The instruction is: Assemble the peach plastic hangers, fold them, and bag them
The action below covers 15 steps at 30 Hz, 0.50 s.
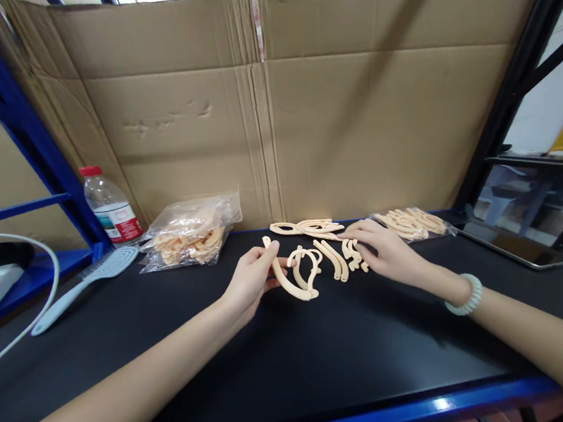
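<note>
In the head view, my left hand [255, 274] grips a curved cream-coloured strip [289, 285] between thumb and fingers. Its lower end meets other bent cream pieces [313, 271], which seem joined to it. Over a group of small cream hooked pieces [352, 256], my right hand [386, 250] reaches down with bent fingers. Its fingertips touch or nearly touch these pieces, and I cannot tell whether one is pinched. Between the hands lie two long curved strips [335, 259], side by side. Farther back rests a pile of long cream strips [306, 227].
Clear bags of cream parts [191, 237] and strips [411, 223] lie at back left and right. A red-capped bottle [113, 212], a pale blue hairbrush [88, 285] and a white cable [53, 289] are on the left. A phone-like slab [511, 244] lies right; cardboard [175, 115] walls the back.
</note>
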{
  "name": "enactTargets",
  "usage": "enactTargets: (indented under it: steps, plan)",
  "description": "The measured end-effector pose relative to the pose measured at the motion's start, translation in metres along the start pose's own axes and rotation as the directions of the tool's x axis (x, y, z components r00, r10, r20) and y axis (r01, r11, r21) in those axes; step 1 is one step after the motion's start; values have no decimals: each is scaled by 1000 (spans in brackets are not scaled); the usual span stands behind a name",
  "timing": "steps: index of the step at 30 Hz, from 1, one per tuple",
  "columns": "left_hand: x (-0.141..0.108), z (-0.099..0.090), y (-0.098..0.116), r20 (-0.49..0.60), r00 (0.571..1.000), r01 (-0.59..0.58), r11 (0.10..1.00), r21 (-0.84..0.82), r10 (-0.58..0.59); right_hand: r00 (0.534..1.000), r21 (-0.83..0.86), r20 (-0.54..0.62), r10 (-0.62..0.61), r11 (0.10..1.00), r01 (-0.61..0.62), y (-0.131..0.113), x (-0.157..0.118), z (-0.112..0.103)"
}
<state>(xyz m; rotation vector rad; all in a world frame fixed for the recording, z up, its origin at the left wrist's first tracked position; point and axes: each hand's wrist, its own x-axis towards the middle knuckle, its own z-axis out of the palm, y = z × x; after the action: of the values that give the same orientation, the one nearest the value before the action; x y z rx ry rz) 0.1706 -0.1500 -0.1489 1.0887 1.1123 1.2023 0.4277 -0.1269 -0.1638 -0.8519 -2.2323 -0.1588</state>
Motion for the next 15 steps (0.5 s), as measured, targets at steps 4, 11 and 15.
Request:
enactTargets:
  steps: [4, 11, 15]
  plan:
    - [-5, 4, -1, 44, 999, 5, 1000, 10, -6, 970, 7, 29, -242, 970, 242, -40, 1, -1]
    - [-14, 10, -4, 172, 985, 10, 1000, -20, -6, 899, -117, 270, -344, 915, 385, -62, -4, 4]
    - [-14, 13, -5, 84, 995, -50, 999, -10, 51, 923, -105, 266, -278, 943, 314, -60, -6, 5]
